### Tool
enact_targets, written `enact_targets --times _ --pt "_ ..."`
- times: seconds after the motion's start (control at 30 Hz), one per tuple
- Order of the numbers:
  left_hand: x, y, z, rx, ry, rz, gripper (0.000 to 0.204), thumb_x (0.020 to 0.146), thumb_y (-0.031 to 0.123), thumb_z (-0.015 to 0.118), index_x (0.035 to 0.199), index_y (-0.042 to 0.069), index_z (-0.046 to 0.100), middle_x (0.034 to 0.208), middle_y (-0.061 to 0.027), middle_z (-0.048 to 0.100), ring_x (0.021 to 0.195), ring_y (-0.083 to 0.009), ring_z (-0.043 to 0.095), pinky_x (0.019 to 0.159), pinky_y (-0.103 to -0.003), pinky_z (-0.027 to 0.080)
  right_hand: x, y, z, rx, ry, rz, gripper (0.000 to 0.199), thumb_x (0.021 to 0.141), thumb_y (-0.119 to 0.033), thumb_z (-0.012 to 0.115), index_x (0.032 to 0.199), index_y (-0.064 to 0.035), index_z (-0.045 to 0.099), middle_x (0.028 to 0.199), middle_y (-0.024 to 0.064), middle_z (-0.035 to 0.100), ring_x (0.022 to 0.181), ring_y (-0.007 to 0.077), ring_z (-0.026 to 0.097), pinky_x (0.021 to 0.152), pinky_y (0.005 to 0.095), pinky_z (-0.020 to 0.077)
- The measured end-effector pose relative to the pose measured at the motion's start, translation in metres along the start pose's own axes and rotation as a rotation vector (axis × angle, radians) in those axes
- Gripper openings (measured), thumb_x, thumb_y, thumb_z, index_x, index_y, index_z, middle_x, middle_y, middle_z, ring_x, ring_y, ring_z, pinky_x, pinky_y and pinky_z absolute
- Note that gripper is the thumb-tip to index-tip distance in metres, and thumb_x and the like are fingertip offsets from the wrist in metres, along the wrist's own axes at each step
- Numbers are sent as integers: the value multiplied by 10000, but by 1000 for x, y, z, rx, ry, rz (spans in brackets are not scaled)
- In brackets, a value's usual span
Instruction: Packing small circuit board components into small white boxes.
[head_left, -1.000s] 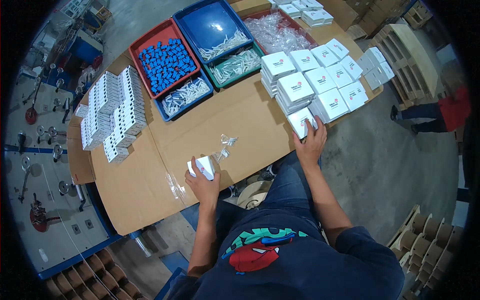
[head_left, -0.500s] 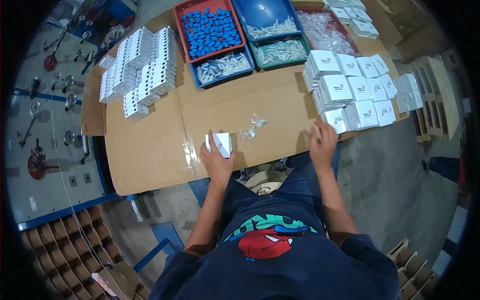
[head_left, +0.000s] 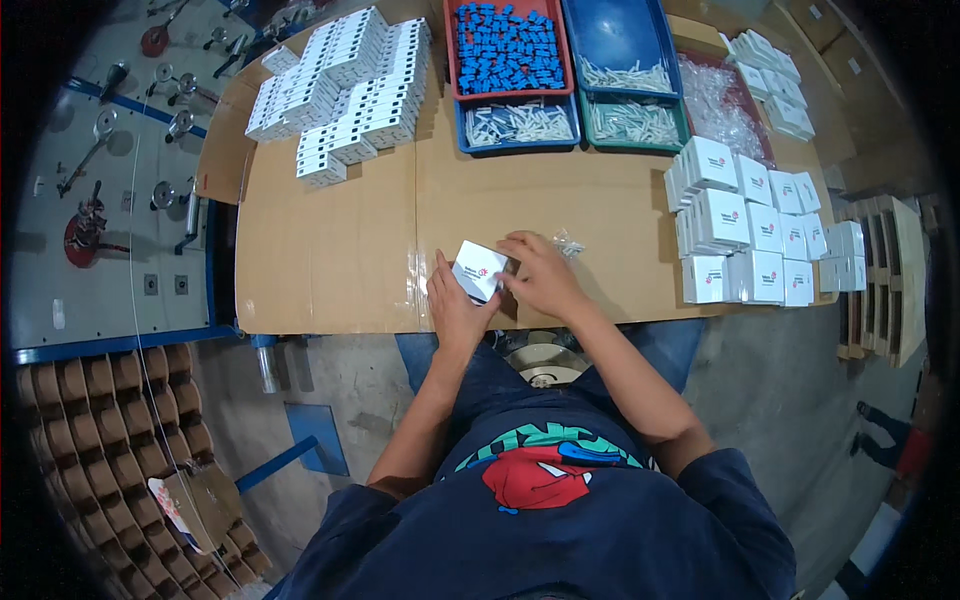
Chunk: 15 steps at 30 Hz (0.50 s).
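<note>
Both hands on one small white box (head_left: 478, 269), held just above the near edge of the cardboard-covered surface (head_left: 330, 250), roughly centre. Left hand (head_left: 455, 305) closed around the box's lower left side, thumb and fingers wrapped on it. Right hand (head_left: 540, 275) cupped over the box's right end, fingers curled on its edge; can't tell whether a flap is open under them. Box is tilted, one corner pointing away from the person. Small clear plastic bag (head_left: 570, 243) lies on the surface just beyond the right hand. Far right: stack of matching white boxes (head_left: 745, 225), well apart from the hands. Far left: rows of flat white cartons (head_left: 345, 85). Back edge: red tray of blue parts (head_left: 505, 45), blue tray of white parts (head_left: 515, 122), green tray of white parts (head_left: 632, 122), all out of reach of the hands as they sit.
</note>
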<state>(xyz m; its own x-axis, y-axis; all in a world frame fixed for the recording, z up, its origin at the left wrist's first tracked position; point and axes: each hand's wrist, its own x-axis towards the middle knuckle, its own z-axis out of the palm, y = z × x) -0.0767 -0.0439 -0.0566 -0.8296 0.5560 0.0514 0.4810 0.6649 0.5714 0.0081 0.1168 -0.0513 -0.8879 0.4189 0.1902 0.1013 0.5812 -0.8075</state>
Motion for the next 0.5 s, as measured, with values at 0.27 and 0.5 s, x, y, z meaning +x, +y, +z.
enact_targets --times 0.27,0.5 --pt "-3 0 -12 -233 -32 175 1131 610 17 833 1558 42 216 1342 -181 513 1219 -343 479 1068 -420 397 8 -12 22 4 -120 59 698 687 -243 829 1316 -56 589 1248 156 565 1164 352 551 999 397 455" --pt "-2 -8 -13 -973 -5 -39 708 894 111 695 1500 31 339 1390 -170 508 1239 -253 512 1037 -370 435 8 -11 -7 25 -59 47 750 676 -244 828 1376 -147 577 1166 144 574 1094 334 572 949 396 479"
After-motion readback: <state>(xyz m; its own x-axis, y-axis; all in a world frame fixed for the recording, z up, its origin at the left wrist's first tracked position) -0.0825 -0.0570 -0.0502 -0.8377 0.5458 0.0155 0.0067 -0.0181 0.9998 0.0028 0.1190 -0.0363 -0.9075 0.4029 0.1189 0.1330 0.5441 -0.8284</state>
